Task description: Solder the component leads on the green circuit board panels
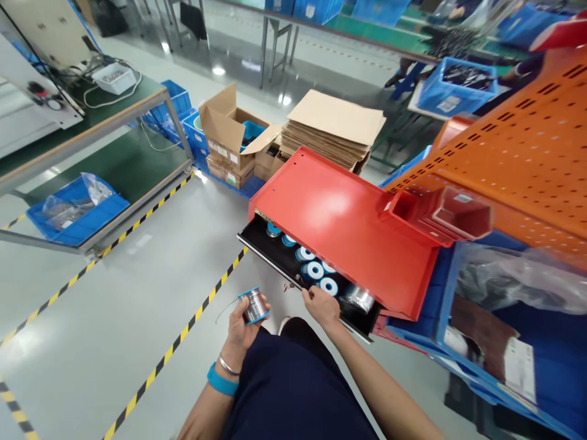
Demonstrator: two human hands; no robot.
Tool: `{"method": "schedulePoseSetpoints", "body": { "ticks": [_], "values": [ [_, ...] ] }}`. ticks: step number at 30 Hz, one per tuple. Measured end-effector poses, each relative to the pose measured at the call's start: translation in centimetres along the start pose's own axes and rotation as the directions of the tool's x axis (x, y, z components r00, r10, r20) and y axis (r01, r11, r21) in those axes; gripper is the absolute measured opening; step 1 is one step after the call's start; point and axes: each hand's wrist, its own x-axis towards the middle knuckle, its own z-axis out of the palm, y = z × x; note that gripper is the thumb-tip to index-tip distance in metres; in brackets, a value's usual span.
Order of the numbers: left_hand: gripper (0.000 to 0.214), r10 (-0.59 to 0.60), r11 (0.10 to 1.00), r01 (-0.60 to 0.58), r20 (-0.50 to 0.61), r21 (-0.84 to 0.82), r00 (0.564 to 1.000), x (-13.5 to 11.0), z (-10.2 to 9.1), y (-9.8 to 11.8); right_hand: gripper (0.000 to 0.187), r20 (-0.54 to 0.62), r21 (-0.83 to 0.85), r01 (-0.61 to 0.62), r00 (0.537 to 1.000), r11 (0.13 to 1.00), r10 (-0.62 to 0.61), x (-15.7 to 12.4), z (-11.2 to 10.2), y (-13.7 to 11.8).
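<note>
My left hand is closed round a spool of solder wire, silvery wire between blue flanges, with a loose wire end sticking out to the left. My right hand grips the front edge of a pulled-out drawer, its fingers curled over the rim. Inside the drawer several spools with white and blue ends lie in rows. Near the right end sits a shiny silvery roll. A key with a red tie hangs at the drawer front, just left of my right hand.
Over the drawer is a red cabinet top, with red bins at its right. Flattened cardboard and an open box stand behind. A blue crate is close on the right; a wheeled workbench stands left.
</note>
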Motion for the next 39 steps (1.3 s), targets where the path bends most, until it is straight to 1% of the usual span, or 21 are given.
{"method": "schedulePoseSetpoints", "body": {
  "ticks": [2,5,7,9,11,12,14,17,20,22,24,27,30,34,39],
  "values": [
    [0.036,0.008,1.0,-0.009,-0.026,-0.006,1.0,-0.3,-0.9,0.4,0.026,-0.021,0.032,0.084,0.996,0.996,-0.083,1.9,0.0,-2.4],
    [0.036,0.025,1.0,-0.026,-0.067,-0.011,0.997,-0.9,-1.8,0.6,0.03,-0.073,0.088,0.201,0.978,0.976,-0.195,6.5,0.3,-7.1],
    [0.036,0.045,0.999,-0.046,-0.097,-0.012,0.994,-1.3,-2.2,0.6,0.036,-0.104,0.115,0.237,0.969,0.965,-0.225,9.8,0.7,-10.6],
    [0.035,0.067,0.998,-0.069,-0.129,-0.014,0.989,-1.8,-2.6,0.5,0.041,-0.117,0.142,0.246,0.966,0.959,-0.231,12.4,1.4,-13.5],
    [0.035,0.09,0.995,-0.095,-0.163,-0.02,0.982,-2.3,-3.1,0.2,0.043,-0.108,0.177,0.26,0.964,0.949,-0.244,14.0,2.0,-15.7],
    [0.036,0.103,0.994,-0.109,-0.18,-0.024,0.978,-2.5,-3.3,0.1,0.044,-0.101,0.2,0.27,0.962,0.942,-0.255,14.4,2.3,-16.3],
    [0.037,0.128,0.99,-0.139,-0.213,-0.037,0.969,-2.8,-3.6,-0.3,0.043,-0.081,0.257,0.298,0.954,0.919,-0.287,14.5,2.7,-16.8],
    [0.035,0.15,0.985,-0.167,-0.241,-0.05,0.959,-2.8,-3.8,-0.6,0.038,-0.059,0.383,0.34,0.937,0.859,-0.344,13.3,2.6,-15.7],
    [0.031,0.15,0.985,-0.164,-0.228,-0.044,0.962,-2.2,-3.7,-0.3,0.035,-0.061,0.546,0.338,0.929,0.766,-0.366,10.9,1.7,-13.0],
    [0.028,0.142,0.988,-0.151,-0.198,-0.032,0.97,-1.5,-3.4,0.2,0.036,-0.068,0.662,0.314,0.93,0.681,-0.362,8.8,0.5,-11.0],
    [0.027,0.127,0.991,-0.132,-0.155,-0.02,0.98,-0.6,-2.8,0.6,0.037,-0.084,0.766,0.297,0.925,0.57,-0.369,6.5,-1.2,-9.2],
    [0.03,0.102,0.995,-0.103,-0.066,-0.009,0.993,0.8,-1.0,1.2,0.047,-0.139,0.873,0.287,0.921,0.393,-0.364,3.2,-3.9,-7.0],
    [0.037,0.086,0.996,-0.086,0.029,-0.006,0.996,1.6,1.3,1.2,0.054,-0.183,0.927,0.272,0.929,0.257,-0.321,0.6,-6.5,-5.2],
    [0.044,0.059,0.998,-0.059,0.123,0.003,0.991,1.9,3.9,0.7,0.054,-0.183,0.966,0.224,0.945,0.126,-0.272,-1.9,-8.9,-3.8],
    [0.051,0.012,1.0,-0.017,0.208,0.022,0.978,1.4,6.1,-0.2,0.045,-0.123,0.992,0.126,0.964,-0.002,-0.235,-3.6,-10.7,-3.0]
  ]
}}
